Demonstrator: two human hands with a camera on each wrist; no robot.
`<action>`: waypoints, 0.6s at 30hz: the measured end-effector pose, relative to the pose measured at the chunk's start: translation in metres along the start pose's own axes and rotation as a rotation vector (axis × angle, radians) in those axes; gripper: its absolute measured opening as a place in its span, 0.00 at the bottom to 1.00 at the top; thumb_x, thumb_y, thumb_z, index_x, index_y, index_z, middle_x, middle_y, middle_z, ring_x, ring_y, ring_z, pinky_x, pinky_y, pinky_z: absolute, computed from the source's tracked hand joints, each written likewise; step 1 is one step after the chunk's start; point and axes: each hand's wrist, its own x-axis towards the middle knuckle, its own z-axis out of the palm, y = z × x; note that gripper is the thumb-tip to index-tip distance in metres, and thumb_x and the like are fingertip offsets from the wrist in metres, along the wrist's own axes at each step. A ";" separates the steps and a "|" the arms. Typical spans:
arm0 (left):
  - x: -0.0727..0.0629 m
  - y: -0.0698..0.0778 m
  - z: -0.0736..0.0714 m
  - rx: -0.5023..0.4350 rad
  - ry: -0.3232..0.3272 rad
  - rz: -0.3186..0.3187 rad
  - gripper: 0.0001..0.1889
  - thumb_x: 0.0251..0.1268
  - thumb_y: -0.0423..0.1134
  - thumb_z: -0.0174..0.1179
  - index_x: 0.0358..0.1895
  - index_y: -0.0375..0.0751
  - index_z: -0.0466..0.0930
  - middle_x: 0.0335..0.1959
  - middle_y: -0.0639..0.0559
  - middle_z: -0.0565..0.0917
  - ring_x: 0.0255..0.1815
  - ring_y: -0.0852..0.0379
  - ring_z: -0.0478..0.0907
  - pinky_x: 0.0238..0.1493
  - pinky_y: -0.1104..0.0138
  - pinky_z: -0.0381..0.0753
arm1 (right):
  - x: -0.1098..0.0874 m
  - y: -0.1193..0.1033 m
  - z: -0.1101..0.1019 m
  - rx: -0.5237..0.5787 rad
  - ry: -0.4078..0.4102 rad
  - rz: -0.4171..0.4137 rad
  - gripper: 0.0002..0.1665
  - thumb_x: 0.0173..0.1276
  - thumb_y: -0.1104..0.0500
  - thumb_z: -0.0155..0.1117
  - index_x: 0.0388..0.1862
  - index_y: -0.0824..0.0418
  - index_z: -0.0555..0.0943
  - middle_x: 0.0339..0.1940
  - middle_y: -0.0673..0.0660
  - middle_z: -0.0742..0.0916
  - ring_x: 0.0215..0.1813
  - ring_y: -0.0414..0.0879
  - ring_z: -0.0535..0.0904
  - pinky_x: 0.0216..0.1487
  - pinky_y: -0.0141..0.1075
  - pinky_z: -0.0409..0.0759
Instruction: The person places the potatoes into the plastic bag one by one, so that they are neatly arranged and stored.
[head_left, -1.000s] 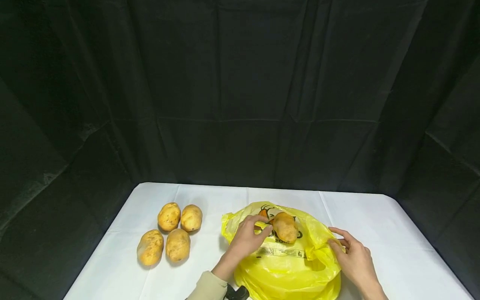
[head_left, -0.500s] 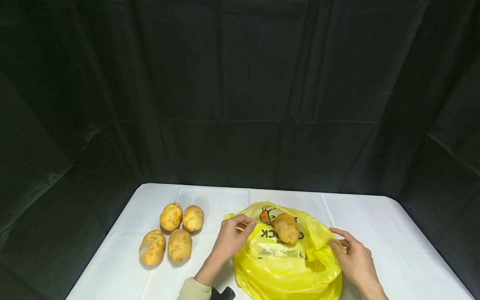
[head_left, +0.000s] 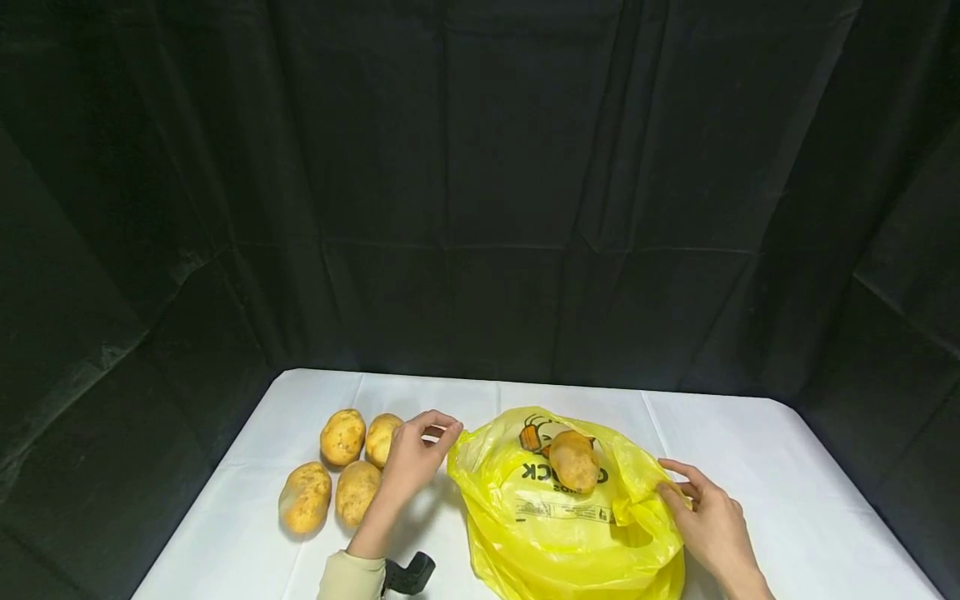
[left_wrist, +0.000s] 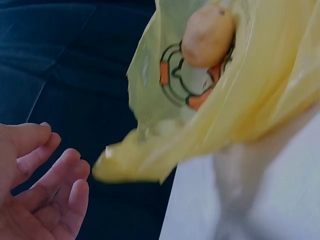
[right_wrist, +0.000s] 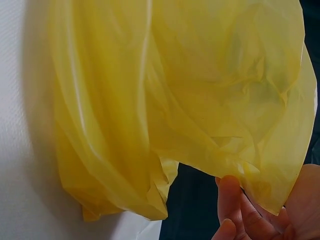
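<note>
A yellow plastic bag [head_left: 570, 542] with printed lettering lies spread on the table, its mouth held up on the right. One potato [head_left: 574, 461] rests on the printed part of the bag; the left wrist view shows the same potato [left_wrist: 207, 36] against the orange and black print. My right hand [head_left: 708, 518] pinches the bag's right rim between thumb and fingers. Left of the bag, my left hand [head_left: 416, 458] hovers with loosely bent fingers and nothing in them. In the left wrist view a small gap separates that hand [left_wrist: 47, 182] from the bag's corner.
Several potatoes [head_left: 342, 437] sit grouped on the white-covered table [head_left: 247, 500] at the left, two of them partly behind my left hand and forearm. A black device [head_left: 408, 573] is at my left wrist. Black cloth [head_left: 480, 183] surrounds the table's back and sides.
My left hand has moved left, away from the potato on the bag, past the bag's left rim toward the grouped potatoes. The right hand keeps its hold in the same place.
</note>
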 end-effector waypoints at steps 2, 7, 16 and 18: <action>0.001 -0.005 -0.006 0.007 0.029 -0.023 0.03 0.64 0.37 0.66 0.35 0.42 0.86 0.35 0.52 0.86 0.37 0.53 0.84 0.38 0.64 0.82 | 0.000 0.000 0.000 -0.001 -0.001 0.002 0.23 0.73 0.59 0.59 0.64 0.63 0.74 0.45 0.68 0.86 0.30 0.46 0.73 0.30 0.36 0.69; 0.003 -0.017 -0.018 0.042 0.099 -0.079 0.05 0.64 0.37 0.65 0.36 0.39 0.87 0.38 0.49 0.85 0.39 0.51 0.84 0.41 0.60 0.83 | 0.001 -0.001 0.000 -0.003 -0.005 0.000 0.23 0.73 0.59 0.59 0.64 0.63 0.74 0.45 0.68 0.86 0.31 0.46 0.74 0.31 0.36 0.70; 0.003 -0.024 -0.035 0.161 0.134 -0.240 0.11 0.67 0.40 0.63 0.47 0.37 0.85 0.50 0.41 0.81 0.52 0.43 0.78 0.54 0.50 0.75 | 0.001 -0.002 -0.001 -0.008 -0.010 0.002 0.23 0.73 0.58 0.59 0.64 0.63 0.74 0.44 0.67 0.86 0.30 0.46 0.73 0.31 0.36 0.68; 0.003 -0.025 -0.037 0.183 0.116 -0.265 0.14 0.66 0.41 0.64 0.51 0.38 0.84 0.54 0.39 0.79 0.57 0.40 0.75 0.58 0.48 0.71 | 0.000 -0.002 -0.001 -0.013 -0.007 -0.005 0.23 0.73 0.58 0.59 0.64 0.63 0.74 0.44 0.67 0.86 0.30 0.46 0.72 0.31 0.36 0.68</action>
